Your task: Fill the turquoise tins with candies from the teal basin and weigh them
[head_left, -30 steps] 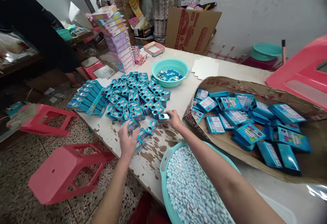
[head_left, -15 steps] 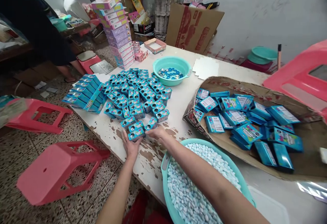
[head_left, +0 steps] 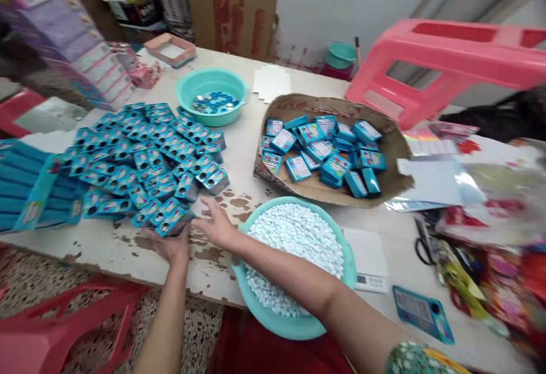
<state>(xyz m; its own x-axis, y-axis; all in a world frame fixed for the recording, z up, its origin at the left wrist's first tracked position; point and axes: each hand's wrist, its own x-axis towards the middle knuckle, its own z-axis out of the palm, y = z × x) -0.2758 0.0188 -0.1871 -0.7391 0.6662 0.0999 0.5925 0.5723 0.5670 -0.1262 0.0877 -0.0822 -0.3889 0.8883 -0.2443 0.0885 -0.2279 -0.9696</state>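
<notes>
Many small blue candy boxes (head_left: pixel 156 180), each with a round dark hole on its upper face, stand packed together on the table. At their front edge my left hand (head_left: pixel 173 244) rests against the nearest boxes, its fingers spread and partly hidden under them. My right hand (head_left: pixel 216 225) is just right of that corner, fingers apart and nothing visible in them; whether a fingertip touches a box I cannot tell. Beneath my right forearm is a turquoise basin (head_left: pixel 347 260) full of pale blue and white candies (head_left: pixel 298 234).
A cut-down carton (head_left: pixel 273 103) holds loose blue boxes. Behind the cluster stands a turquoise bowl (head_left: pixel 187 92) with blue and silver discs. Filled display trays (head_left: pixel 25 192) lie left. Right are a white scale (head_left: pixel 367 263), scissors (head_left: pixel 423 243) and a flat blue package (head_left: pixel 422 312). Pink stools (head_left: pixel 426 49) flank the table.
The view has swung right, bringing the scale, scissors and plastic bags into sight. My right hand has drawn back a little from the boxes and its fingers have spread. My left hand stays against them.
</notes>
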